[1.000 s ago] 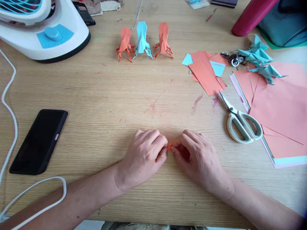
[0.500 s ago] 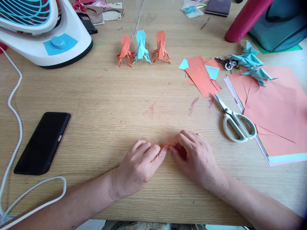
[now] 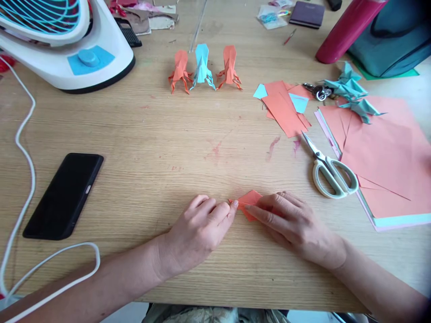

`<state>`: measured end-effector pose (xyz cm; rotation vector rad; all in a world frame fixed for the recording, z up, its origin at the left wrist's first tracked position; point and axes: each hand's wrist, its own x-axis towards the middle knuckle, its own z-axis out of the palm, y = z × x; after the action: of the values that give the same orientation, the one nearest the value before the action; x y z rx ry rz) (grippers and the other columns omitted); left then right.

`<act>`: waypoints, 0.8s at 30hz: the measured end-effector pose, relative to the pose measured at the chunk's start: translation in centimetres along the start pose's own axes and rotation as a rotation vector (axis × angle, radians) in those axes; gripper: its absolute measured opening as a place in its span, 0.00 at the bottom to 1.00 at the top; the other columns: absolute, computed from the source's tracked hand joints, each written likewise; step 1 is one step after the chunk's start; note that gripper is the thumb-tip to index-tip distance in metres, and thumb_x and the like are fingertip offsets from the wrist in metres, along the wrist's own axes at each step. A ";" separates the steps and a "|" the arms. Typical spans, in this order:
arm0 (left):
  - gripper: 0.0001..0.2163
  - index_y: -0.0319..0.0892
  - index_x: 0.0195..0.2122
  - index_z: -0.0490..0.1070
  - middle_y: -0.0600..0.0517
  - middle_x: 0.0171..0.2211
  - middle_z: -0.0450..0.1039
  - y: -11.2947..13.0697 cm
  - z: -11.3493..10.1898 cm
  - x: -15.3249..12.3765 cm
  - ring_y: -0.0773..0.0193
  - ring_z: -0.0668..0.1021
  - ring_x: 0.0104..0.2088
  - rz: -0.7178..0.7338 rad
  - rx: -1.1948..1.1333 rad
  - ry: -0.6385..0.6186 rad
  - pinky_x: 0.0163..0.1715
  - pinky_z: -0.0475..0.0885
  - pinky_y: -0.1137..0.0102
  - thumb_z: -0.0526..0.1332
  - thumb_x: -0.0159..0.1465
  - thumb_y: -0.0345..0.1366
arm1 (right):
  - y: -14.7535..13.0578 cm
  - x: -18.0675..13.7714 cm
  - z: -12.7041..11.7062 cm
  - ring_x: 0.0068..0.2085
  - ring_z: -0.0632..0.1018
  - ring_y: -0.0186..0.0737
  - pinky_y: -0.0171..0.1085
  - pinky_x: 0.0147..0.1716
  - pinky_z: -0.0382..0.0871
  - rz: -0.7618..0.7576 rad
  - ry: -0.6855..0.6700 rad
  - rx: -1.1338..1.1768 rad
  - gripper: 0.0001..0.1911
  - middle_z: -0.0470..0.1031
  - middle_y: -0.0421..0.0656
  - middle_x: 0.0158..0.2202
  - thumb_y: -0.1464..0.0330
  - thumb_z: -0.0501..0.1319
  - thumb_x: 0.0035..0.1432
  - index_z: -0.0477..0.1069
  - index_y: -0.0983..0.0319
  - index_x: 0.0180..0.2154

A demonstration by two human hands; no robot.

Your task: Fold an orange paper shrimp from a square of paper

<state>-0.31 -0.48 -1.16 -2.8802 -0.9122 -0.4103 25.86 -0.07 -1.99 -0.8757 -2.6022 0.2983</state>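
Observation:
A small folded orange paper (image 3: 249,199) lies on the wooden table between my two hands. My left hand (image 3: 201,224) is closed, its thumb and finger pinching the paper's narrow left tip. From the right, my right hand (image 3: 298,224) grips the wider end, with its index finger stretched along the folds; the thumb is mostly hidden. Beyond them stand finished-looking folded paper figures: an orange one (image 3: 180,69), a light blue one (image 3: 202,67) and another orange one (image 3: 230,67).
White-handled scissors (image 3: 332,172) lie right of my hands, beside a stack of orange sheets (image 3: 380,152). Paper offcuts (image 3: 284,107), keys (image 3: 319,91) and teal folded figures (image 3: 350,85) are behind. A phone (image 3: 63,195), white cable (image 3: 25,152) and fan (image 3: 97,45) occupy the left.
My right hand has shifted right and flattened out, uncovering more of the folded orange paper. The left hand keeps its pinch on the tip. The view has moved slightly.

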 end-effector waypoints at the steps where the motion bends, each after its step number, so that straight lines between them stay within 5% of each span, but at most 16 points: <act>1: 0.16 0.31 0.57 0.70 0.51 0.34 0.75 0.0 0.0 0.0 0.62 0.76 0.33 0.001 0.008 -0.006 0.39 0.74 0.62 0.52 0.71 0.21 | 0.0 -0.1 0.0 0.37 0.73 0.42 0.43 0.37 0.70 -0.042 -0.002 -0.053 0.16 0.76 0.50 0.42 0.75 0.55 0.69 0.71 0.65 0.55; 17: 0.15 0.29 0.55 0.71 0.51 0.33 0.72 -0.1 0.0 0.0 0.63 0.73 0.31 0.049 0.076 -0.043 0.36 0.74 0.62 0.54 0.69 0.22 | -0.6 1.0 0.0 0.33 0.71 0.41 0.44 0.34 0.67 -0.070 -0.021 -0.188 0.13 0.77 0.49 0.39 0.77 0.56 0.68 0.75 0.67 0.49; 24: 0.21 0.29 0.63 0.64 0.49 0.36 0.73 -0.4 0.1 -0.3 0.60 0.74 0.34 0.066 0.045 -0.103 0.43 0.74 0.59 0.51 0.69 0.23 | -0.6 1.1 0.1 0.34 0.72 0.42 0.43 0.35 0.68 -0.055 -0.015 -0.149 0.16 0.77 0.48 0.40 0.77 0.54 0.69 0.72 0.64 0.55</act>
<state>-0.74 -0.27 -1.28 -2.9042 -0.8274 -0.2340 24.68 0.11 -1.60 -0.8517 -2.6849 0.0967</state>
